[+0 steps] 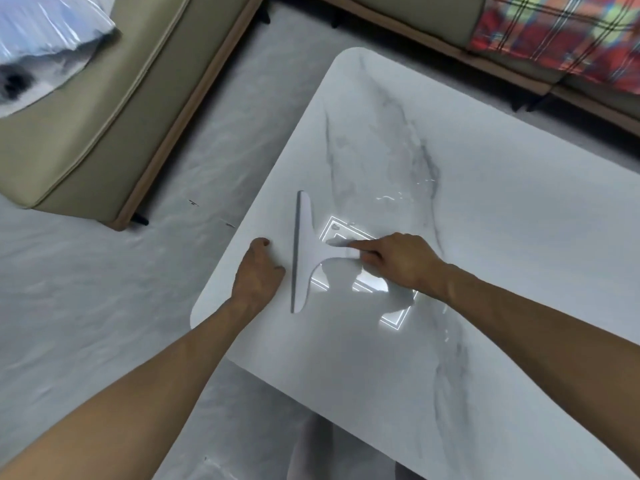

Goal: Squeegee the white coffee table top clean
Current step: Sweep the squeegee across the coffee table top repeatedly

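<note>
The white marble-patterned coffee table top [485,237] fills the middle and right of the view. A white squeegee [306,251] lies on it near the left edge, its grey blade pointing toward that edge. My right hand [398,261] grips the squeegee's handle, with the index finger stretched along it. Just left of the blade, my left hand [258,271] rests on the table's left edge with loosely curled fingers, holding nothing. Small water drops [391,197] glisten on the top beyond the squeegee.
A beige sofa [104,109] stands at the left with a plastic-wrapped item [41,39] on it. Another sofa section with a red plaid blanket [561,32] runs along the back right. Pale marble-look floor [104,289] surrounds the table.
</note>
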`<action>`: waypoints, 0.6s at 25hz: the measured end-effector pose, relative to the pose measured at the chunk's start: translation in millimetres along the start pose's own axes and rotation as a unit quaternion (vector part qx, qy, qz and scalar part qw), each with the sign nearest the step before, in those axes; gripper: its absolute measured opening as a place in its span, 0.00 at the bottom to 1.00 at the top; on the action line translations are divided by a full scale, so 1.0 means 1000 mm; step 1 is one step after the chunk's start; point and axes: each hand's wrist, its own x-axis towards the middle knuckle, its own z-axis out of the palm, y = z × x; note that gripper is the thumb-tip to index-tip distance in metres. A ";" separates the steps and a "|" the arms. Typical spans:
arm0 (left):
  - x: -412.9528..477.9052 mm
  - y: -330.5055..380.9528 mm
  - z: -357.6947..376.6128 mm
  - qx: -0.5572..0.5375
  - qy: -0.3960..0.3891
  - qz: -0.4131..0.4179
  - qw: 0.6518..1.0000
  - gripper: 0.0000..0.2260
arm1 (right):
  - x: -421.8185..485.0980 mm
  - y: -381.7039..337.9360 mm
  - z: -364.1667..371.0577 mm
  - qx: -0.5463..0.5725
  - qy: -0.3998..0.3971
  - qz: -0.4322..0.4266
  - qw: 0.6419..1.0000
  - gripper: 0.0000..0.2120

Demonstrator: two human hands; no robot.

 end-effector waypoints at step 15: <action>-0.040 0.135 0.099 0.042 -0.003 0.008 0.999 0.19 | -0.206 0.184 -0.044 -0.040 0.035 0.166 0.985 0.16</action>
